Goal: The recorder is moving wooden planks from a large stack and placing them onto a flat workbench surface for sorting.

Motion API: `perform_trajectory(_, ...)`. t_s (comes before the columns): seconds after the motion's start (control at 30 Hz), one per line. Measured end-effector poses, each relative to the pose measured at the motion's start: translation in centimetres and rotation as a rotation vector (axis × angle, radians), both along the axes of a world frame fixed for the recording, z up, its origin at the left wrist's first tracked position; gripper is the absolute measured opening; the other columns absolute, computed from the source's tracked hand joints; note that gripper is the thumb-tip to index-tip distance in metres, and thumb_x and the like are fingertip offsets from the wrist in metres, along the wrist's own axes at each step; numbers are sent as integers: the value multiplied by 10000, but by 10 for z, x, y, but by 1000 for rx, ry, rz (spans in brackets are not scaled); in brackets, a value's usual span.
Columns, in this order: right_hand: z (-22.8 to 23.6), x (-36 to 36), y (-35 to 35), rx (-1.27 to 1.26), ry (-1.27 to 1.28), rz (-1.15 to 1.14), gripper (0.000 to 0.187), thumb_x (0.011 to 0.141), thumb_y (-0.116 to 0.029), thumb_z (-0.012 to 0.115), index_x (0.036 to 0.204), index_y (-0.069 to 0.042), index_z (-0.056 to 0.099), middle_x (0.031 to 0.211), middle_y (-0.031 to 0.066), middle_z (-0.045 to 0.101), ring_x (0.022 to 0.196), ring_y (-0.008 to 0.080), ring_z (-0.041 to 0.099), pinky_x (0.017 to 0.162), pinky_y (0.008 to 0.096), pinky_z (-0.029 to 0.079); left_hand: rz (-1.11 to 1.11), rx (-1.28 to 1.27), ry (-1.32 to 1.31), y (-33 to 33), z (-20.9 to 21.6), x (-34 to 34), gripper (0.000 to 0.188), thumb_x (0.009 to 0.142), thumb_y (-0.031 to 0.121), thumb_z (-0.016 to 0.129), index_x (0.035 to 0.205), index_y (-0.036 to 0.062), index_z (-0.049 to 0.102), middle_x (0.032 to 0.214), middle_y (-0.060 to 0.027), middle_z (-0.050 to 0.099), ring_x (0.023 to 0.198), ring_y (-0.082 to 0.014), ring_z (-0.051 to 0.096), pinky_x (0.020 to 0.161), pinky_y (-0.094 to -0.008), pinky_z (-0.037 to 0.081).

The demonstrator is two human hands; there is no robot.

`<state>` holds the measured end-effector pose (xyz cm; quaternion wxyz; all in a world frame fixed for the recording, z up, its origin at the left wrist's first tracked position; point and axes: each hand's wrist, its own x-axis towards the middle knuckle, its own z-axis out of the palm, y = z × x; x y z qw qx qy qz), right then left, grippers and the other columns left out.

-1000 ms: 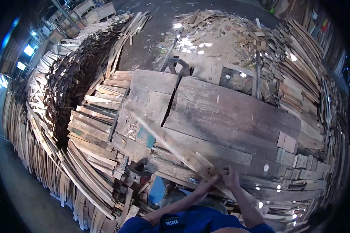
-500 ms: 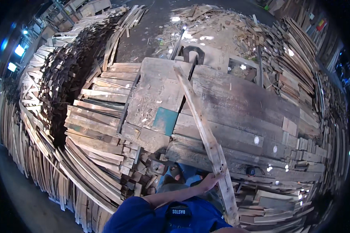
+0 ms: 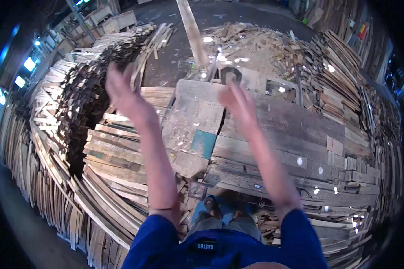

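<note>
Both my arms reach forward over the wooden work table (image 3: 278,125). My left hand (image 3: 125,96) is raised above the stacked boards at the table's left, open, its fingers apart and nothing in them. My right hand (image 3: 236,102) is over the table's far part, near a dark arch-shaped metal piece (image 3: 231,75). Its fingers are blurred but look stretched out, with nothing held. Beyond the table, a long pale wooden plank (image 3: 192,33) stands tilted in the air or against the floor, apart from both hands; I cannot tell which.
A teal panel (image 3: 203,143) lies on the table's left part beside a dark slot. Stacked boards (image 3: 116,145) adjoin the table on the left, with a long wood pile (image 3: 54,105) beyond. Scrap wood (image 3: 260,49) covers the floor at the far side. More planks (image 3: 341,98) lie at right.
The plank has left my right hand and gone from across the table to beyond its far edge. Both arms are now stretched forward; my left hand has come into view.
</note>
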<state>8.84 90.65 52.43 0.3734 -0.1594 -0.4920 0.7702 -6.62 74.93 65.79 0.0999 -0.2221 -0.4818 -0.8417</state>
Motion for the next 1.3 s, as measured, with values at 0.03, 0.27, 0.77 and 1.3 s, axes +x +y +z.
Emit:
perform_trajectory(0.03, 41, -28, -5, 103, 99, 5, 397, 1018, -321, 587, 1263, -9, 587, 1047, 116, 688, 978, 195, 678, 894, 341, 541, 87, -10, 96, -22, 8, 1, 567, 1047, 417, 473, 1422, -6, 429, 1434, -150, 494, 1216, -282, 582, 1017, -397, 467)
perform_trajectory(0.27, 96, -51, -130, 551, 223, 519, 257, 1004, -250, 603, 1137, -50, 698, 1011, 92, 692, 877, 179, 680, 815, 299, 556, 55, -836, -320, -249, -186, 80, 455, 1020, 332, 556, 1271, -45, 597, 1059, -129, 672, 997, -206, 637, 893, -323, 475)
perform_trajectory(0.77, -163, 12, -199, 977, -598, 635, 465, 903, -423, 626, 1144, -27, 670, 1149, 193, 638, 1103, 358, 604, 973, 422, 469, 121, -972, -1698, -518, -467, 505, 388, 935, 404, 638, 896, 20, 680, 720, -81, 653, 643, -227, 638, 613, -408, 499)
perform_trajectory(1.3, -275, -40, -236, 974, -1106, 471, 496, 980, -475, 547, 991, -5, 705, 929, 200, 687, 891, 335, 657, 799, 436, 487, 35, -1307, -1142, -626, -515, 202, 574, 897, 526, 607, 1121, 7, 704, 1096, -222, 710, 1057, -362, 676, 919, -428, 513)
